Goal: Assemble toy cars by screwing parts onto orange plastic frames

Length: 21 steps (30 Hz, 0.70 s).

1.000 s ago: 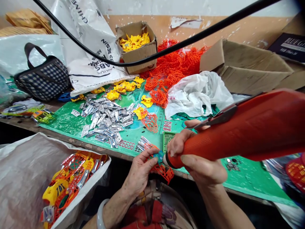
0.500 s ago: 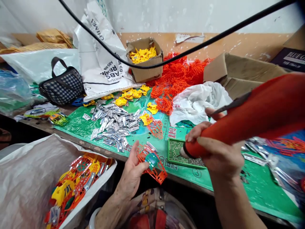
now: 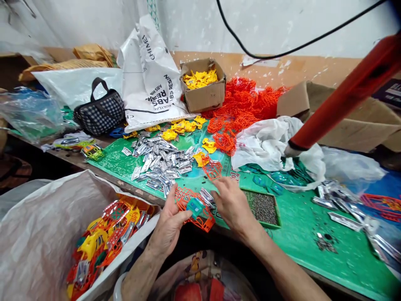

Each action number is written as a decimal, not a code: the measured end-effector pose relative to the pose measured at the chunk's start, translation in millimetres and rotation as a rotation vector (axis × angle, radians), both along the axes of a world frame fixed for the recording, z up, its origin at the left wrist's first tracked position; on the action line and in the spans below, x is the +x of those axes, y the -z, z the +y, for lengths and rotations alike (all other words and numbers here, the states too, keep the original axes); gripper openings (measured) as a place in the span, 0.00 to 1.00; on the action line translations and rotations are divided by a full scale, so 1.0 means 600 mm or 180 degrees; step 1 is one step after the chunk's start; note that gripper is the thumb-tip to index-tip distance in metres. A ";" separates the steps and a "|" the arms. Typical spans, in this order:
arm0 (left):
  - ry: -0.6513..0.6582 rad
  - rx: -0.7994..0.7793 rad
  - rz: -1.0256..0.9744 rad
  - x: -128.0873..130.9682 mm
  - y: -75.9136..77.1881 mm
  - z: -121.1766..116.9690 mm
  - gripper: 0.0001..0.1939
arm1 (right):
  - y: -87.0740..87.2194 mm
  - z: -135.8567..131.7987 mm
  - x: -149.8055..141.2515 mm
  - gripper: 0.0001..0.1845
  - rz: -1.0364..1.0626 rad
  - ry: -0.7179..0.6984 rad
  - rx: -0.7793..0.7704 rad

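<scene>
My left hand (image 3: 169, 225) grips an orange plastic lattice frame (image 3: 205, 223) at the table's front edge. The thumb presses on a translucent green plastic piece (image 3: 194, 207) lying on the frame. Just right of the frame, my right hand (image 3: 233, 205) hangs low over the table, its fingers apart and bent. Small silver plates (image 3: 206, 197) lie right beside its fingertips; contact is unclear. A red electric screwdriver (image 3: 332, 113) hangs tilted from above on the right, out of both hands. Behind my right forearm sits a green tray (image 3: 278, 215) holding many small screws (image 3: 265, 207).
A pile of silver plates (image 3: 166, 163) and several yellow parts (image 3: 184, 125) cover the left table. Orange frames (image 3: 250, 100) heap up behind. A cardboard box (image 3: 203, 98) holds yellow pieces. An open white sack (image 3: 40, 234) of assembled parts stands at left front.
My right hand has let go of the screwdriver and moved left toward the frame. The screwdriver now hangs farther back. My left hand still holds the frame and green piece.
</scene>
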<state>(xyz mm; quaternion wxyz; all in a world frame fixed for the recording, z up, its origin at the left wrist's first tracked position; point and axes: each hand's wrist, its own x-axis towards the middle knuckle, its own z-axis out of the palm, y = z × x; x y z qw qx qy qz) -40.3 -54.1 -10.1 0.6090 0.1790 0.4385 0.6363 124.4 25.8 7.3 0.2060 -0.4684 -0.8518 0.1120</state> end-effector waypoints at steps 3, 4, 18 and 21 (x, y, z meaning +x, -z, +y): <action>0.0059 -0.0091 0.0085 -0.009 0.002 -0.006 0.54 | 0.013 0.016 -0.033 0.15 -0.0774 -0.0170 -0.0629; 0.0063 -0.0120 0.0107 -0.013 0.003 -0.008 0.54 | 0.015 0.023 -0.039 0.14 -0.0838 -0.0161 -0.0680; 0.0014 -0.0094 0.0230 -0.030 0.016 0.003 0.33 | 0.002 0.088 -0.066 0.14 -0.1412 -0.0291 -0.1643; -0.0086 -0.0166 0.0194 -0.031 0.016 0.003 0.29 | 0.008 0.090 -0.065 0.14 -0.1409 -0.0308 -0.1698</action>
